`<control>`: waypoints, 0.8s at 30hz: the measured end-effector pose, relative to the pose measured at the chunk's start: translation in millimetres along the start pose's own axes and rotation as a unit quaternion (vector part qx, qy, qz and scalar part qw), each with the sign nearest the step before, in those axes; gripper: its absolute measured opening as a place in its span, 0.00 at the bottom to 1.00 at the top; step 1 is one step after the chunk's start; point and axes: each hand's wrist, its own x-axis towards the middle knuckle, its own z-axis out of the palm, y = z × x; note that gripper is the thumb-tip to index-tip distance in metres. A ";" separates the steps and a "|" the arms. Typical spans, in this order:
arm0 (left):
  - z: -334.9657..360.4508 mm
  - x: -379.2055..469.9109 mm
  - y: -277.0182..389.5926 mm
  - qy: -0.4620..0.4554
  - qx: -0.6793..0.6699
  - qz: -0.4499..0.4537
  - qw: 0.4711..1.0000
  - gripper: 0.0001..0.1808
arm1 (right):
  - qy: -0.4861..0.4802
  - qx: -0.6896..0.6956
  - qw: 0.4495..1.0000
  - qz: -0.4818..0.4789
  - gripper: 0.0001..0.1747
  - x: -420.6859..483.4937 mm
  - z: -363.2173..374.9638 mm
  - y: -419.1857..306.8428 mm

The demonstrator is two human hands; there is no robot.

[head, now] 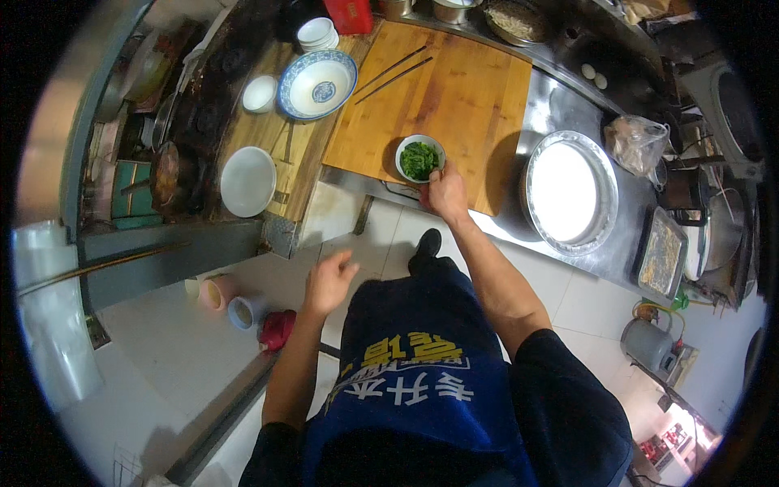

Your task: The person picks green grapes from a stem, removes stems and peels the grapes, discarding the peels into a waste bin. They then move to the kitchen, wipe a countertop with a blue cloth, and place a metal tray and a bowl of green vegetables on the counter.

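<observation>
A small white bowl (398, 165) filled with chopped leafy greens (419, 159) is at the front edge of a wooden cutting board (468, 103). My right hand (447, 193) grips the bowl's near right rim; whether its base rests on the board I cannot tell. Over the floor, apart from the counter, hangs my left hand (329, 281) with nothing in it, thumb apart from the loosely bent fingers. Two dark chopsticks (394, 79) lie on the board's far left part. Beside them stands a wide bowl with a blue patterned rim (298, 91).
On the left wooden counter are a white bowl (248, 181), a smaller one (260, 94) and stacked small bowls (317, 33). A large metal basin (610, 210) with white contents stands right on the steel counter (544, 100). Beyond it are a plastic bag (638, 143) and a metal tray (663, 252).
</observation>
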 end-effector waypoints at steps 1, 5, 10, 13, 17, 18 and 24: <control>-6.5 19.1 28.5 0.020 -0.001 0.029 0.999 0.21 | 0.010 -0.019 1.000 -0.018 0.17 15.1 7.9 16.5; -27.5 84.8 108.6 0.049 0.014 0.063 0.997 0.16 | -0.034 0.070 0.996 -0.035 0.19 22.0 12.6 12.4; -32.1 154.5 163.9 0.080 0.125 0.145 0.978 0.10 | -0.074 0.185 0.974 0.106 0.25 -16.3 -31.0 -30.8; -17.5 187.9 168.3 0.076 0.162 0.225 0.958 0.07 | -0.071 0.143 0.983 0.095 0.24 -35.8 -55.1 -12.9; 1.0 215.7 175.9 0.016 0.272 0.286 0.919 0.09 | -0.088 0.136 0.979 0.120 0.20 -64.9 -71.3 17.7; 4.8 220.4 176.5 -0.001 0.305 0.289 0.908 0.10 | -0.092 0.138 0.978 0.126 0.19 -69.4 -71.8 19.7; 12.7 230.6 178.2 -0.049 0.394 0.281 0.874 0.10 | -0.086 0.170 0.971 0.146 0.16 -79.1 -67.5 21.7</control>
